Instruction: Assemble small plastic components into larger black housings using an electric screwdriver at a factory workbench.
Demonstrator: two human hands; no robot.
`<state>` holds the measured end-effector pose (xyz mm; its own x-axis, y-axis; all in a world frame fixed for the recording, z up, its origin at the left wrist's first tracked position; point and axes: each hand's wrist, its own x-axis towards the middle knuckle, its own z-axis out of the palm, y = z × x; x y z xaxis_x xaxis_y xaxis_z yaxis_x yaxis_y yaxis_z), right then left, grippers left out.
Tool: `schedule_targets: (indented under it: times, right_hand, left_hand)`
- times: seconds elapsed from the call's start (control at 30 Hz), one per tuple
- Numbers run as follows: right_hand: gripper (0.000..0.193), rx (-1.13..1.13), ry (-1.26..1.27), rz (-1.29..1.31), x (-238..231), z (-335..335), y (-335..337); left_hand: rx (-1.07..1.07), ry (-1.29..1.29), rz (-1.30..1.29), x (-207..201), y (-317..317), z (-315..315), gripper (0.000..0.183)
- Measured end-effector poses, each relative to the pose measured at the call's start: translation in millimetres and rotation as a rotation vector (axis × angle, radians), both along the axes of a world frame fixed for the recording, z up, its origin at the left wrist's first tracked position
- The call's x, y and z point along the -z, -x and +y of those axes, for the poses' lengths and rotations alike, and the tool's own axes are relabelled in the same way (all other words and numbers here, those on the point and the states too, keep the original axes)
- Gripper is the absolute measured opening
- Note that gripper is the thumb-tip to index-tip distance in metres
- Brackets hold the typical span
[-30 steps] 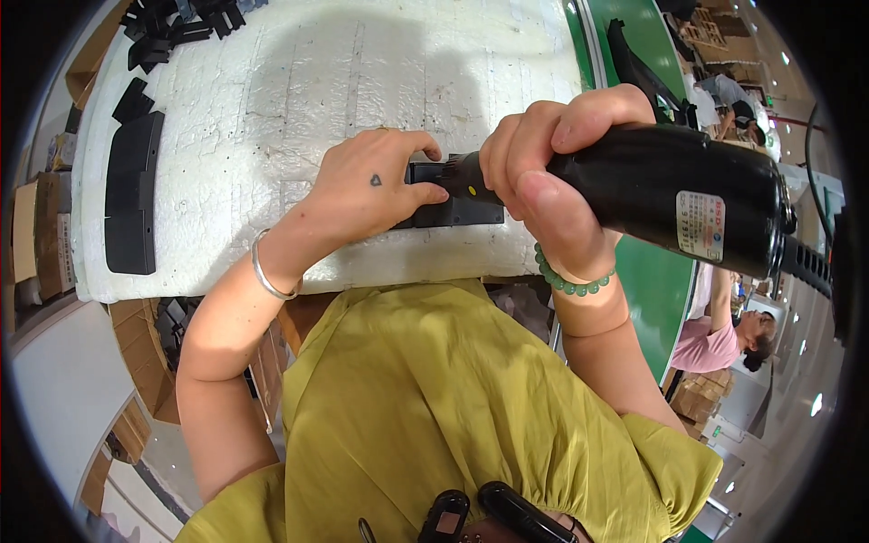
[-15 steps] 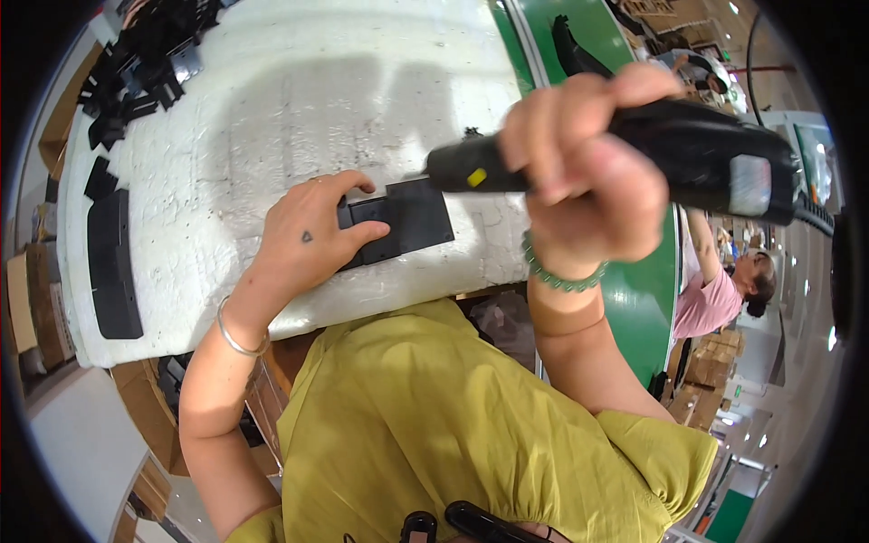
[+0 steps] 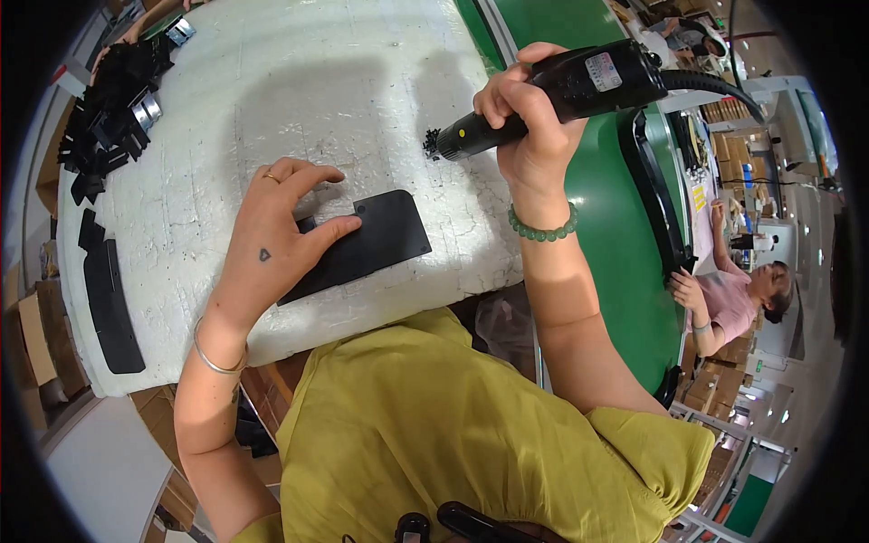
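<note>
My right hand (image 3: 534, 113) is wrapped round a black corded electric screwdriver (image 3: 579, 81). The driver's tapered nose points left, its end at a small heap of tiny black screws (image 3: 432, 143) on the white padded work surface. Nearer to me lies a flat black panel (image 3: 385, 240) with rounded corners and a notch in its far edge. My left hand (image 3: 276, 235) is over the panel's left part, thumb resting on top, index finger stretched apart beyond the far edge. The hand hides that end of the panel.
Black parts (image 3: 113, 118), some with metal pieces, are piled at far left; a long black panel (image 3: 115, 308) lies below them. On the right, a green table (image 3: 602, 262) carries a curved black strip (image 3: 652, 190), touched by a person in pink (image 3: 724, 299).
The screwdriver's nose has gone from beside the panel to the screw heap. My left thumb and index finger have spread wider, and the whole view has shifted somewhat.
</note>
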<state>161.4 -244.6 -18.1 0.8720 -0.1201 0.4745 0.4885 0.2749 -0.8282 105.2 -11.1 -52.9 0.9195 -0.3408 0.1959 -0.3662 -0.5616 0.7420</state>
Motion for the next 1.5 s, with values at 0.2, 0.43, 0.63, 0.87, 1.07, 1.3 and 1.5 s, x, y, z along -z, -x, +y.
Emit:
schedule_targets:
  times: [0.2, 0.43, 0.63, 0.87, 1.07, 1.3, 1.5]
  right_hand:
    - [0.026, 0.0, -0.016, 0.03, 5.7, -6.4, -0.6]
    - [0.027, -0.069, -0.09, -0.025, -4.2, -11.7, 4.6]
    - [0.032, -0.122, -0.141, -0.102, -17.0, -17.6, 16.2]
    - [0.034, -0.141, -0.133, -0.211, -28.2, -29.5, 20.5]
    - [0.036, -0.204, -0.113, -0.255, -33.4, -31.1, 24.3]
    - [0.035, -0.384, 0.01, -0.267, -46.2, -24.8, 36.2]
    - [0.041, -0.466, 0.212, -0.406, -53.9, -11.8, 57.4]
  left_hand:
    - [0.053, -0.001, -0.002, 5.0, -13.7, -23.5, 0.033]
    - [0.165, -0.02, -0.185, 19.7, -44.5, -55.8, 0.028]
    - [0.287, 0.022, -0.317, 34.6, -70.5, -78.2, 0.023]
    - [0.209, 0.078, -0.398, 30.8, -71.9, -82.5, 0.01]
    - [0.208, 0.176, -0.282, 13.7, -60.3, -81.5, 0.009]
    - [0.226, 0.104, -0.426, 5.1, -50.2, -74.4, 0.005]
    - [0.266, -0.041, -0.478, -5.7, -31.8, -58.1, 0.012]
